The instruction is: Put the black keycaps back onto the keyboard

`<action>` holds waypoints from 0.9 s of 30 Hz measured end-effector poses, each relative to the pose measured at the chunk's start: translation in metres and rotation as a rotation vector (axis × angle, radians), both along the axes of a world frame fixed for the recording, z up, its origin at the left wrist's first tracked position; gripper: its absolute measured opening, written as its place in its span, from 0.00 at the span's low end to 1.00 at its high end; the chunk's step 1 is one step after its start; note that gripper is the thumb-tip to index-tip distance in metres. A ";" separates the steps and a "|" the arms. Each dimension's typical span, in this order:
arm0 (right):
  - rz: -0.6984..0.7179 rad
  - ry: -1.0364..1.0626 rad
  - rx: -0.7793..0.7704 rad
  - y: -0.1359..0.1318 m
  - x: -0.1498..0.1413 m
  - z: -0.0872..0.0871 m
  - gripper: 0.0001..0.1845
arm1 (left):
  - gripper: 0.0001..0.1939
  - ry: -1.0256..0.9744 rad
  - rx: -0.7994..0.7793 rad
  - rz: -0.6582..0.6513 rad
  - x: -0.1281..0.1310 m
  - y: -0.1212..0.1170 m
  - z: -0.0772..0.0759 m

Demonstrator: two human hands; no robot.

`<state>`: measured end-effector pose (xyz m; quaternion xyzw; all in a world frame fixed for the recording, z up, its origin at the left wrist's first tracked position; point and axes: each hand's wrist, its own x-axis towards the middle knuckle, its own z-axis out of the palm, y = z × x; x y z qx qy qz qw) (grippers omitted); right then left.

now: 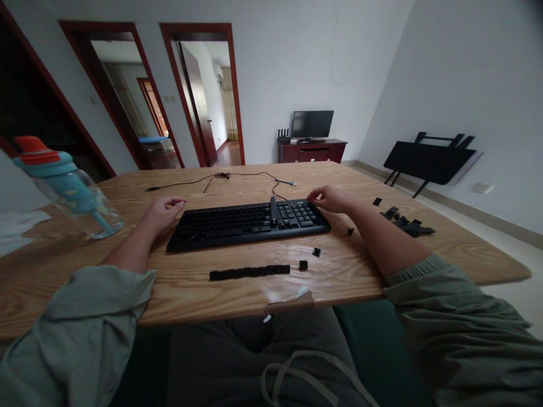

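A black keyboard [224, 226] lies flat at the middle of the wooden table [182, 302], a slim dark bar [274, 211] upon it. The left hand [162, 213] is at ten o'clock and the right hand [333, 199] at two, by its far corners, perhaps to steady it. Each hand's fingers are narrow; whether they grip the edge, I cannot tell. The cable [250, 173] trails at twelve, beyond the keys. At six, small black pieces [250, 272] form a straight row, probably for order and easy reach; two loose pieces [303, 264] sit near five. A dark pile [413, 227] is at three, apart from the row. A bottle [87, 198] stands at ten, farther out.
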<state>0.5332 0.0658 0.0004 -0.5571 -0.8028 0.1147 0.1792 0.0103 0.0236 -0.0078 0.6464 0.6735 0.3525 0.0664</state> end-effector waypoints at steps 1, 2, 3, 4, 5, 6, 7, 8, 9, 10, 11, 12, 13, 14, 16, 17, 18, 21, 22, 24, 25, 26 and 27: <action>0.004 -0.003 -0.012 -0.002 -0.001 0.001 0.12 | 0.22 -0.006 -0.007 0.003 0.001 -0.001 0.001; 0.006 -0.004 -0.022 -0.003 -0.001 0.003 0.12 | 0.22 -0.009 -0.010 0.005 0.002 -0.002 0.002; 0.004 -0.003 -0.033 -0.005 -0.001 0.004 0.12 | 0.22 -0.010 -0.012 0.005 0.003 -0.002 0.002; 0.000 -0.001 -0.046 -0.006 -0.001 0.005 0.12 | 0.22 -0.011 -0.014 0.006 0.004 -0.003 0.003; -0.006 0.003 -0.059 -0.007 0.000 0.007 0.13 | 0.22 -0.009 -0.014 0.005 0.004 -0.004 0.004; -0.012 0.006 -0.072 -0.008 0.001 0.007 0.13 | 0.22 -0.005 -0.012 0.002 0.004 -0.004 0.004; -0.018 0.008 -0.085 -0.008 0.002 0.008 0.14 | 0.22 -0.002 -0.007 -0.002 0.004 -0.004 0.004; -0.020 0.011 -0.095 -0.009 0.003 0.009 0.14 | 0.22 -0.002 -0.001 -0.008 0.003 -0.003 0.003; -0.018 0.013 -0.102 -0.009 0.004 0.009 0.15 | 0.22 -0.005 0.001 -0.013 0.003 -0.003 0.003; -0.015 0.017 -0.105 -0.008 0.005 0.009 0.16 | 0.21 -0.011 0.003 -0.014 0.002 -0.002 0.002; -0.007 0.024 -0.105 -0.008 0.006 0.008 0.16 | 0.21 -0.018 0.004 -0.012 0.002 -0.001 0.002; 0.007 0.037 -0.101 -0.007 0.007 0.007 0.16 | 0.20 -0.023 0.004 -0.007 0.002 -0.001 0.002; 0.025 0.054 -0.096 -0.006 0.008 0.006 0.15 | 0.20 -0.023 0.003 -0.003 0.002 -0.001 0.002; 0.044 0.073 -0.090 -0.005 0.008 0.005 0.15 | 0.20 -0.018 0.001 0.001 0.002 -0.001 0.002; 0.076 0.109 -0.084 -0.002 0.010 0.002 0.14 | 0.21 0.000 -0.001 0.005 0.003 -0.001 0.003; 0.091 0.123 -0.087 -0.001 0.011 0.001 0.14 | 0.21 0.009 -0.004 0.004 0.003 -0.002 0.003; 0.103 0.133 -0.091 0.000 0.012 0.001 0.14 | 0.21 0.017 -0.007 0.004 0.003 -0.002 0.004; 0.135 0.151 -0.084 0.001 0.013 0.001 0.17 | 0.22 0.019 -0.008 -0.008 0.002 -0.002 0.003; 0.130 0.153 -0.075 0.001 0.013 0.002 0.18 | 0.23 0.018 -0.008 -0.010 0.002 -0.002 0.003; 0.088 0.158 -0.075 0.000 0.012 0.004 0.20 | 0.23 0.017 -0.009 -0.007 0.001 -0.002 0.002; 0.062 0.162 -0.085 -0.001 0.012 0.005 0.22 | 0.23 0.017 -0.011 -0.008 0.001 -0.002 0.003; 0.043 0.168 -0.100 -0.002 0.011 0.005 0.23 | 0.23 0.016 -0.010 -0.010 0.002 -0.002 0.003; 0.032 0.174 -0.116 -0.003 0.010 0.006 0.24 | 0.23 0.012 -0.005 -0.014 0.002 -0.003 0.003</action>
